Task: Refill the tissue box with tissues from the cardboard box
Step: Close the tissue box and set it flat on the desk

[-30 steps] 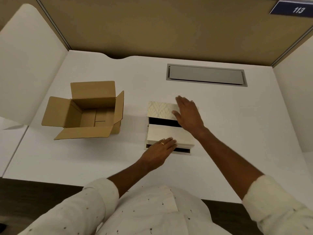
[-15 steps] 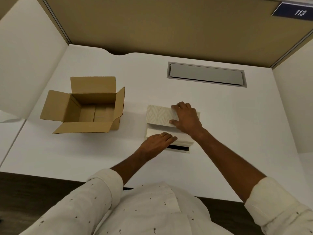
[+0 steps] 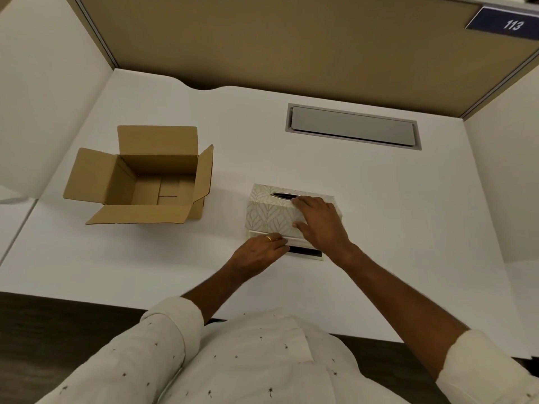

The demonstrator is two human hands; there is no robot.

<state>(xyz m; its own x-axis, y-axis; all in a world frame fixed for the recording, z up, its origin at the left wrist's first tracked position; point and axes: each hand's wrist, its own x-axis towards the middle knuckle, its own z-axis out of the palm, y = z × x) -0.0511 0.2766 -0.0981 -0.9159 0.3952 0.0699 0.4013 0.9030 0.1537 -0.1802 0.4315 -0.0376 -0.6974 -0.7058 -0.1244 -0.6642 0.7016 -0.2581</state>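
The tissue box (image 3: 274, 212) is set on the white desk (image 3: 408, 228), to the right of the open cardboard box (image 3: 145, 182). Its patterned cover is held by the right hand (image 3: 318, 223), fingers spread over the top and front. The low tray under it is pressed down by the flat, open left hand (image 3: 259, 252); nothing is gripped there. The cover could be jammed crooked on the tray if it is pushed unevenly.

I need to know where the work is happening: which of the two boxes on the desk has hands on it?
The patterned tissue box: both hands touch it. The brown cardboard box stands open and untouched, farther left.
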